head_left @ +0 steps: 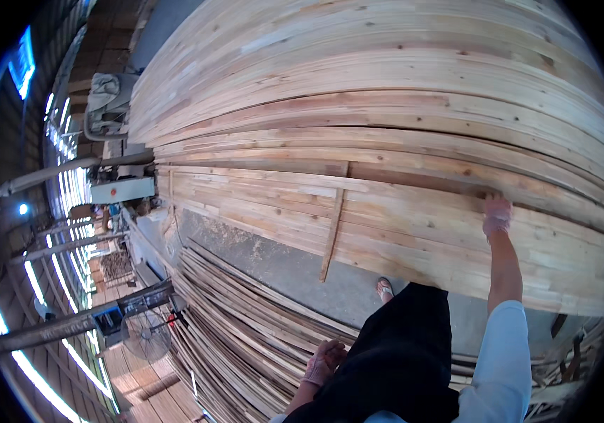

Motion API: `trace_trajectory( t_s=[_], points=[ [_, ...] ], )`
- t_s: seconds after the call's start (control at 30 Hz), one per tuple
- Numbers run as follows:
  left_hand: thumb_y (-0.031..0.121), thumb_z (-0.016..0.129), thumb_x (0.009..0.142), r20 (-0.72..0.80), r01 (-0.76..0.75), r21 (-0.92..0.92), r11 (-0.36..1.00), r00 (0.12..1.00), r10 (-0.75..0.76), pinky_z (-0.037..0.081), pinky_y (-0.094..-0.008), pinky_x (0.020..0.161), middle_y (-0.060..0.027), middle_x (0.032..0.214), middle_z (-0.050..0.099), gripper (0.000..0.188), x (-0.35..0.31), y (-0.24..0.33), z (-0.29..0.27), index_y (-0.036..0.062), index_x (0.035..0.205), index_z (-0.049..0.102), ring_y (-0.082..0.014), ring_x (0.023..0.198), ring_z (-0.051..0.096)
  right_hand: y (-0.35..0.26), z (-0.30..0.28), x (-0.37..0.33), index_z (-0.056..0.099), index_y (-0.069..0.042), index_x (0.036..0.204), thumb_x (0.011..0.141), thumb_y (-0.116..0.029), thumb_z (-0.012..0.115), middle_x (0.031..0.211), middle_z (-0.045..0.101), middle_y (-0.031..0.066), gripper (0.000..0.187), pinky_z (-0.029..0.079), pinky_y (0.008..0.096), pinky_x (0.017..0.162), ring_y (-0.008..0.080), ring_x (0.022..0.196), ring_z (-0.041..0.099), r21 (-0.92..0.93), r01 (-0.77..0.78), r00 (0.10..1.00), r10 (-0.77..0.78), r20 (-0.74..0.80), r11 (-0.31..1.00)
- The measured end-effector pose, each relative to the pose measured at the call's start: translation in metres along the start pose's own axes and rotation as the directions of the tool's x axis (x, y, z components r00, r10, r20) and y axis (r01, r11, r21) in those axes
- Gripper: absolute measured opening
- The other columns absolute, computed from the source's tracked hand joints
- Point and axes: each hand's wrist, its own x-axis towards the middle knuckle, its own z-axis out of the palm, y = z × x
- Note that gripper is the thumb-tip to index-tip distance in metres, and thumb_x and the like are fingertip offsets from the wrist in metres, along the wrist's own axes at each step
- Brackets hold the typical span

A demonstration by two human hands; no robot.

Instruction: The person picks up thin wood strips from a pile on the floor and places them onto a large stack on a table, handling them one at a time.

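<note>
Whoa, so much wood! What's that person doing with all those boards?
A person is standing between two heaps of timber. Their right hand, in a pinkish glove, reaches out and rests on a plank in the big stack of wide wooden planks. Their left hand, gloved too, hangs low beside the pile of thin wooden strips. One narrow slat leans against the big stack. A fan stands by the strips.
</note>
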Motion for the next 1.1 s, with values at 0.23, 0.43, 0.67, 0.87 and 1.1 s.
trace_trajectory(
  t_s=[0.23,0.43,0.67,0.87,1.1],
  points=[
    [0.035,0.052,0.094,0.129,-0.035,0.058,0.998,0.991,0.027,0.05,-0.0388,0.084,-0.0127,0.1,0.062,0.038,0.018,0.021,-0.017,0.0009,0.109,0.056,-0.0254,0.09,0.06,-0.013,-0.062,-0.033,0.066,-0.01,0.092,0.071,-0.017,0.068,0.096,0.067,0.0135,0.022,0.052,0.0369,0.078,0.0277,0.093,0.065,0.122,0.061,0.94,-0.098,0.327,0.991],
    [0.037,0.054,0.093,0.587,0.251,-0.25,0.935,0.807,-0.06,0.05,-0.0359,0.08,-0.0095,0.095,0.061,0.033,0.092,0.02,-0.05,0.0043,0.102,0.056,-0.0229,0.087,0.059,-0.029,-0.031,-0.158,0.067,-0.01,0.075,0.065,-0.034,0.065,0.078,0.067,0.0124,0.026,0.052,0.0382,0.066,0.031,0.076,0.066,0.216,0.306,0.871,-0.364,0.33,0.927],
    [0.045,0.056,0.09,0.512,0.095,-0.126,0.987,0.859,-0.017,0.05,-0.0373,0.08,-0.0071,0.104,0.062,0.042,0.121,0.029,-0.006,0.0105,0.114,0.054,-0.0224,0.089,0.059,-0.088,-0.148,-0.337,0.071,-0.02,0.086,0.061,-0.042,0.075,0.081,0.069,0.0055,0.033,0.052,0.036,0.074,0.0281,0.081,0.067,0.342,0.255,0.764,-0.405,0.502,0.904],
    [0.018,0.062,0.086,0.506,0.136,-0.143,0.98,0.862,-0.045,0.053,-0.0394,0.072,-0.0095,0.085,0.064,0.022,0.142,0.02,-0.011,0.0081,0.105,0.058,-0.0255,0.075,0.061,-0.11,-0.162,-0.428,0.068,-0.019,0.099,0.067,-0.048,0.068,0.093,0.069,0.0076,0.043,0.05,0.0385,0.081,0.0273,0.094,0.065,0.203,0.293,0.768,-0.356,0.533,0.934],
    [0.01,0.06,0.084,0.545,0.205,-0.328,0.922,0.838,0.008,0.052,-0.0476,0.078,-0.0112,0.088,0.064,0.017,0.116,0.029,-0.051,0.0065,0.1,0.058,-0.0298,0.081,0.062,-0.03,-0.177,-0.558,0.066,-0.011,0.098,0.078,-0.038,0.061,0.094,0.067,0.0121,0.034,0.051,0.0447,0.07,0.0267,0.087,0.065,0.145,0.083,0.866,-0.143,0.479,0.986]
  ],
)
